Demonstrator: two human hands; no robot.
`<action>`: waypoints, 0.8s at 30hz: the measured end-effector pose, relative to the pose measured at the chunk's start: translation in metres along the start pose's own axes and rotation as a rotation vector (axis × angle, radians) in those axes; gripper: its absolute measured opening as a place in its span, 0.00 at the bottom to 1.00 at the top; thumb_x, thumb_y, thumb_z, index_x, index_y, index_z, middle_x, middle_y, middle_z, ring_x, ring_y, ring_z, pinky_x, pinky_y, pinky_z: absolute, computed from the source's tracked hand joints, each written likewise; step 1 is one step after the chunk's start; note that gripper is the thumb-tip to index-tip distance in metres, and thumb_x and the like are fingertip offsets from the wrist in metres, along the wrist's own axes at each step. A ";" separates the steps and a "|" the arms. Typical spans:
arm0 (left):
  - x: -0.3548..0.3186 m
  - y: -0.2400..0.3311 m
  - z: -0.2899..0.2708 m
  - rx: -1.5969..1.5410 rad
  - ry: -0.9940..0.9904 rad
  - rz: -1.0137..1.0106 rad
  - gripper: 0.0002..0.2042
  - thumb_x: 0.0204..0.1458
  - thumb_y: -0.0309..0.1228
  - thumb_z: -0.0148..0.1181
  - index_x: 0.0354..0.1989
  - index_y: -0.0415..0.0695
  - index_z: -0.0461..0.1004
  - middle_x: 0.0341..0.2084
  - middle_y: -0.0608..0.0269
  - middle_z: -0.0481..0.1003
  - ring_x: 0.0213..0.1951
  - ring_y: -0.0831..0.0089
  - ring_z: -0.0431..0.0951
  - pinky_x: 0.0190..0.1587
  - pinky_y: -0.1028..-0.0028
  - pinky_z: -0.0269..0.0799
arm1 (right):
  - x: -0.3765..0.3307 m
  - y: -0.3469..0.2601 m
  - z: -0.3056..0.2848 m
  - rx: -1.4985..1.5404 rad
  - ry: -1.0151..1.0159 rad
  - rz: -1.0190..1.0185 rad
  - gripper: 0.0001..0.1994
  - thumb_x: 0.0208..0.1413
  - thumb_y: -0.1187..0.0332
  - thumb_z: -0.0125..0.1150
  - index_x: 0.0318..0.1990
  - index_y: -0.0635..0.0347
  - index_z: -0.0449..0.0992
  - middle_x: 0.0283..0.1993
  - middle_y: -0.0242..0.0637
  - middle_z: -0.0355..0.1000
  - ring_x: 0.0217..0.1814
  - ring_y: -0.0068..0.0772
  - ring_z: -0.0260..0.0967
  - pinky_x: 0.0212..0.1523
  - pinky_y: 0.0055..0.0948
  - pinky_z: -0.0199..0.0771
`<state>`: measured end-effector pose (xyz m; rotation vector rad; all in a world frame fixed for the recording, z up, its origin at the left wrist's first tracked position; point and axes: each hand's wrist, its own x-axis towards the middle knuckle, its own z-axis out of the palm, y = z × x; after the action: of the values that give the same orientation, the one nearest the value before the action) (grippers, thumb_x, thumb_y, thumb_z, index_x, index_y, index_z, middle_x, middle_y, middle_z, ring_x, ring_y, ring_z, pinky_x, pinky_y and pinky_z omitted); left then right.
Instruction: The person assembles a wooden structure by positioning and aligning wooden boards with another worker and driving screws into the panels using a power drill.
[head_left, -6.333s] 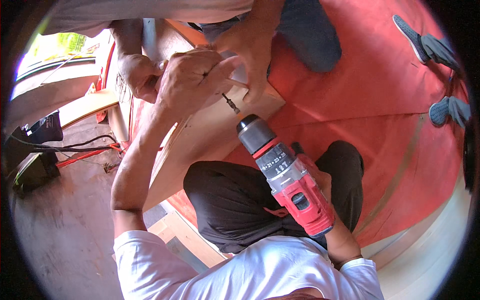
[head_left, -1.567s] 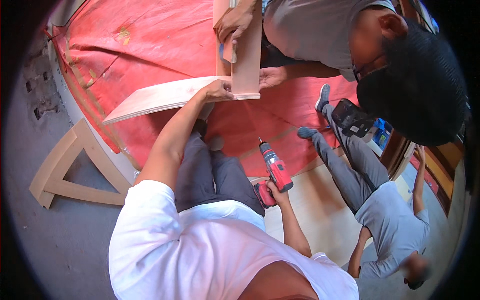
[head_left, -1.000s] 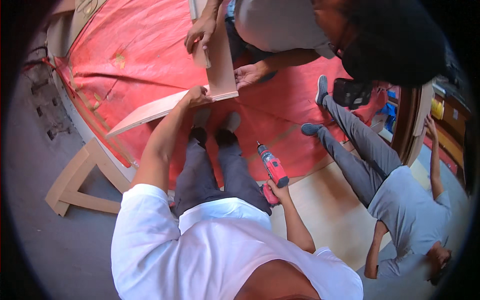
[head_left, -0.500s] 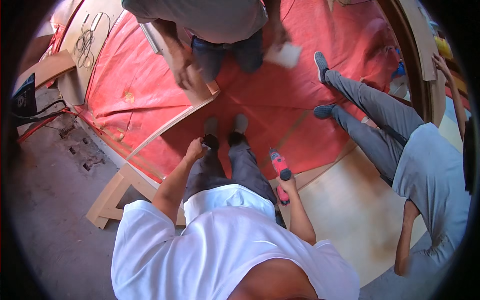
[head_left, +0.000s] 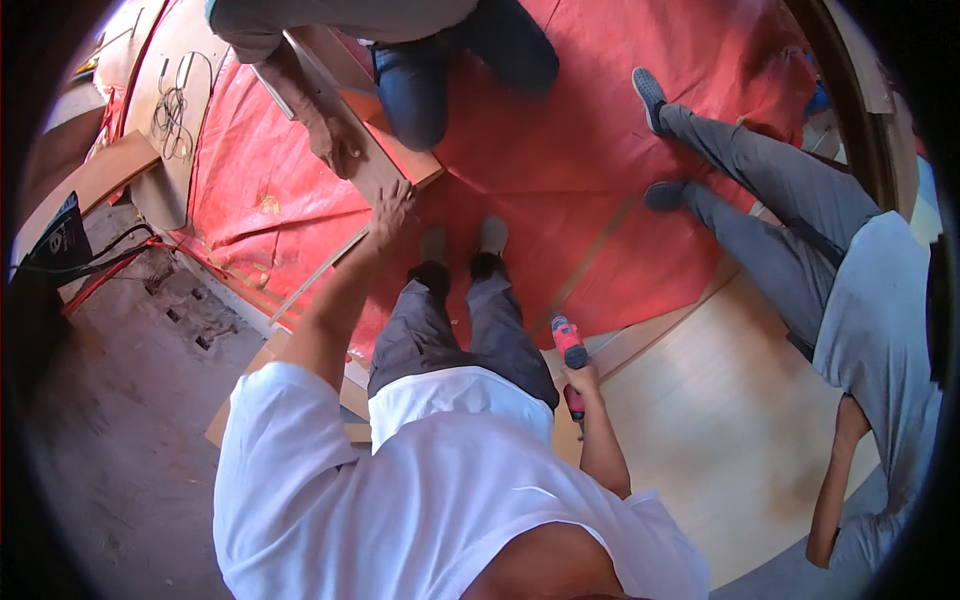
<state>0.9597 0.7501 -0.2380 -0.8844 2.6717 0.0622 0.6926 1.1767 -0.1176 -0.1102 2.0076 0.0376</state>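
Observation:
My right hand (head_left: pixel 581 379) is closed around the handle of a red and black cordless drill (head_left: pixel 569 343), held low by my right leg with its front end pointing away from me. My left arm reaches forward, and my left hand (head_left: pixel 392 207) lies with fingers stretched out at the near end of a long wooden board (head_left: pixel 370 165). A kneeling co-worker's hand (head_left: pixel 335 143) rests on the same board, farther back. Beneath it, a thin strip (head_left: pixel 318 272) runs toward the near left.
Red sheeting (head_left: pixel 560 190) covers the floor ahead. A co-worker in grey trousers (head_left: pixel 770 180) is at the right, beside a large pale panel (head_left: pixel 720 400). A wooden frame (head_left: pixel 258 375) lies by my left side. A coiled cable (head_left: pixel 172 110) sits on a board at the far left.
My left hand has moved forward from near my leg to the board's end, its fist opening. The co-worker ahead has shifted forward, and the white piece in their hand is out of sight.

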 end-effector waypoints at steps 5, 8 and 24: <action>0.066 -0.012 0.026 -0.009 -0.441 0.104 0.14 0.46 0.36 0.51 0.43 0.52 0.72 0.43 0.67 0.63 0.50 0.69 0.62 0.48 0.61 0.60 | 0.018 0.044 0.034 0.211 0.030 -0.060 0.23 0.32 0.58 0.67 0.37 0.64 0.74 0.34 0.47 0.74 0.39 0.43 0.73 0.40 0.37 0.71; 0.082 0.023 0.027 0.142 -0.532 0.208 0.14 0.48 0.36 0.49 0.43 0.53 0.73 0.46 0.68 0.61 0.51 0.70 0.60 0.48 0.64 0.58 | 0.017 0.064 0.044 0.182 0.038 0.041 0.23 0.34 0.58 0.65 0.38 0.63 0.73 0.34 0.44 0.74 0.39 0.42 0.73 0.40 0.37 0.71; 0.058 0.000 0.090 0.010 -0.248 0.098 0.12 0.49 0.36 0.47 0.41 0.56 0.74 0.43 0.65 0.64 0.48 0.67 0.64 0.41 0.64 0.63 | -0.010 0.041 0.046 0.219 0.080 -0.017 0.19 0.31 0.61 0.64 0.34 0.62 0.75 0.30 0.42 0.74 0.34 0.33 0.73 0.36 0.34 0.72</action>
<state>0.9418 0.7295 -0.3415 -0.6922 2.4786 0.1694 0.7340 1.2214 -0.1293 0.0112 2.0760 -0.1998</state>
